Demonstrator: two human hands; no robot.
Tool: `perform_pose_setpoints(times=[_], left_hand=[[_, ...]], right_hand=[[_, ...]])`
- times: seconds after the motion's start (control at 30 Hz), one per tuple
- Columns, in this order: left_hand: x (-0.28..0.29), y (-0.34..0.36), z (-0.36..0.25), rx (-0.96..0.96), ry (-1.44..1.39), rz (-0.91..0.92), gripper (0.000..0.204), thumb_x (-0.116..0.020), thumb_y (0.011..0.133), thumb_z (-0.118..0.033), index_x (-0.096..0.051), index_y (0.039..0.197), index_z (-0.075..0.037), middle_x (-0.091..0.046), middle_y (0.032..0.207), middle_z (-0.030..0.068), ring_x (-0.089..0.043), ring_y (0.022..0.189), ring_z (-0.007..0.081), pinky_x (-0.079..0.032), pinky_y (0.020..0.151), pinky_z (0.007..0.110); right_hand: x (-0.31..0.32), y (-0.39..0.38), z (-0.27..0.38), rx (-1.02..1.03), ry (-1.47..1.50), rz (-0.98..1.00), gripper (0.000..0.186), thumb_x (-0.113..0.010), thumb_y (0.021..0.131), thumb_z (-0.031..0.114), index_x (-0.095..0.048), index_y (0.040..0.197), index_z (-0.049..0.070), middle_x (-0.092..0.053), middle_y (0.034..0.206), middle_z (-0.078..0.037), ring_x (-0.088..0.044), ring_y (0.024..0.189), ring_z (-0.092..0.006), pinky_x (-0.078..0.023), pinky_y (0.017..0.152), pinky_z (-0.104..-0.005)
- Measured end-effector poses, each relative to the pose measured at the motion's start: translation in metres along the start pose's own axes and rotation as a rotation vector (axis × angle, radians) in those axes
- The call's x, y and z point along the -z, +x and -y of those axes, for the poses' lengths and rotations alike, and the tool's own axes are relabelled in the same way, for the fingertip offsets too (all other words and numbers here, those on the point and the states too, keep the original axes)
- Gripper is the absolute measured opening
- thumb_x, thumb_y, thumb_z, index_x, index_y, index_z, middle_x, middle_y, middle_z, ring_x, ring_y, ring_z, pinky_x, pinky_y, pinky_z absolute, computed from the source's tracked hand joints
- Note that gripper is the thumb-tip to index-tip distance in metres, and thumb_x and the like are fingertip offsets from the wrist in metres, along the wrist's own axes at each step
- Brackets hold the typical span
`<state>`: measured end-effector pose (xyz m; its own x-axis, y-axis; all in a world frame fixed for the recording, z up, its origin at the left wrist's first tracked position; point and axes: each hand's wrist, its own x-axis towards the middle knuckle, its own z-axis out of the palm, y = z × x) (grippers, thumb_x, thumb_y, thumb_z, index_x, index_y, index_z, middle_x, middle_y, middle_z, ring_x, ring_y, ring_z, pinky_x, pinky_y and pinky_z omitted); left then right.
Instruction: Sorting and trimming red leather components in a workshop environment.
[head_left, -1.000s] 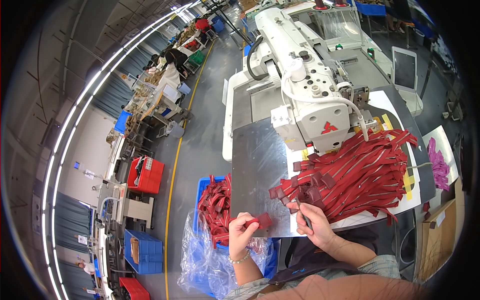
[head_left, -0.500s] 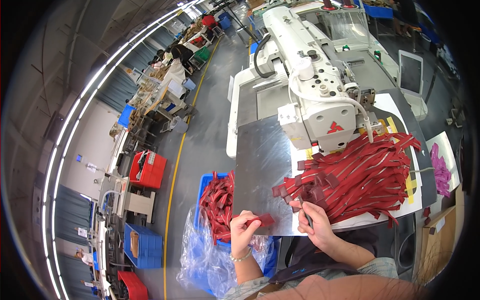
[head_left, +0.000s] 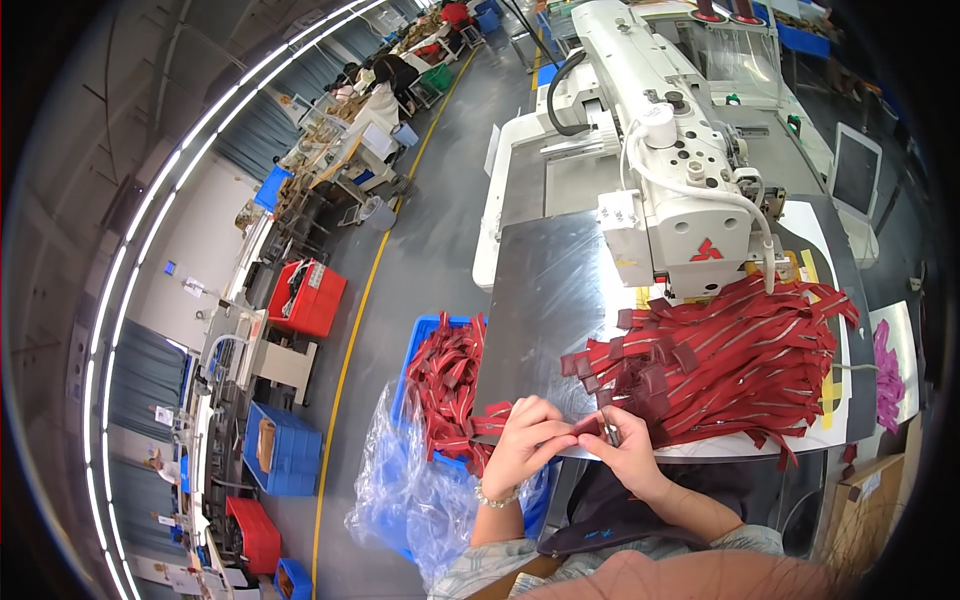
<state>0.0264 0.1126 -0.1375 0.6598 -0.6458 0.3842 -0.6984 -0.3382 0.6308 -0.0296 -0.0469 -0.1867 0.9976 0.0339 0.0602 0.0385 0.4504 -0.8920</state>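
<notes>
My left hand (head_left: pixel 525 448) pinches a red zipper piece with a dark red square tab (head_left: pixel 588 424) at the metal table's front edge. My right hand (head_left: pixel 625 455) is closed on small metal snips (head_left: pixel 611 432) and touches that piece, close beside my left fingers. Just beyond them a large pile of red zippers with square tabs (head_left: pixel 750 365) lies on a white sheet (head_left: pixel 850 400) and the metal plate (head_left: pixel 530 300), in front of a white sewing machine (head_left: pixel 670 200). The snips' tips are hard to make out.
At lower left stand a blue bin of red zippers (head_left: pixel 445 385) and crumpled clear plastic (head_left: pixel 380 500). Pink strips (head_left: pixel 888 370) and a cardboard box (head_left: pixel 865 500) are at right. Red crates (head_left: pixel 305 300) and workbenches line the aisle (head_left: pixel 375 290). Other people (head_left: pixel 398 78) sit farther back.
My hands have come together: the left moved right and up with the zipper piece, and the right brought the snips to it. The view has shifted slightly.
</notes>
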Motion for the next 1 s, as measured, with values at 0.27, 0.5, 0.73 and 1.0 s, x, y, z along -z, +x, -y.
perform_pose_setpoints(times=[0.27, 0.5, 0.73, 1.0], left_hand=[[-0.016, -0.004, 0.0, 0.244, -0.046, -0.388, 0.019, -0.075, 0.061, -0.005, -0.062, 0.074, -0.003, -0.049, 0.069, 0.004, -0.049, 0.07, 0.0151, -0.037, 0.058, 0.023], [-0.012, -0.007, 0.013, 0.14, -0.047, -0.021, 0.033, -0.056, 0.084, -0.032, -0.061, 0.084, 0.001, -0.059, 0.083, 0.0092, -0.053, 0.079, 0.0217, -0.04, 0.075, 0.035], [-0.033, -0.004, -0.006, 0.324, -0.444, -0.116, 0.014, -0.056, 0.081, -0.008, -0.059, 0.089, 0.003, -0.058, 0.085, 0.0111, -0.054, 0.081, 0.0242, -0.041, 0.078, 0.032], [-0.021, -0.032, 0.003, 0.43, -0.96, -0.153, 0.012, -0.051, 0.086, -0.008, -0.055, 0.078, 0.0, -0.053, 0.063, 0.0002, -0.049, 0.057, 0.0091, -0.039, 0.053, 0.024]], right_hand=[[0.004, -0.003, -0.004, -0.06, 0.104, -0.102, 0.011, -0.061, 0.082, 0.006, -0.05, 0.083, 0.002, -0.054, 0.073, 0.0, -0.05, 0.066, -0.004, -0.04, 0.06, -0.0188], [-0.002, -0.002, 0.003, -0.013, 0.167, -0.088, 0.012, -0.06, 0.082, 0.003, -0.05, 0.088, 0.001, -0.057, 0.08, -0.003, -0.056, 0.07, -0.0074, -0.043, 0.063, -0.0198], [0.003, -0.008, -0.008, 0.132, -0.138, -0.108, 0.013, -0.061, 0.08, 0.003, -0.048, 0.083, 0.003, -0.051, 0.074, 0.002, -0.045, 0.064, -0.001, -0.037, 0.056, -0.0169], [0.017, -0.008, 0.008, 0.337, -0.184, -0.109, 0.022, -0.065, 0.074, 0.004, -0.052, 0.091, 0.001, -0.06, 0.084, -0.005, -0.05, 0.066, -0.0047, -0.041, 0.058, -0.0192]])
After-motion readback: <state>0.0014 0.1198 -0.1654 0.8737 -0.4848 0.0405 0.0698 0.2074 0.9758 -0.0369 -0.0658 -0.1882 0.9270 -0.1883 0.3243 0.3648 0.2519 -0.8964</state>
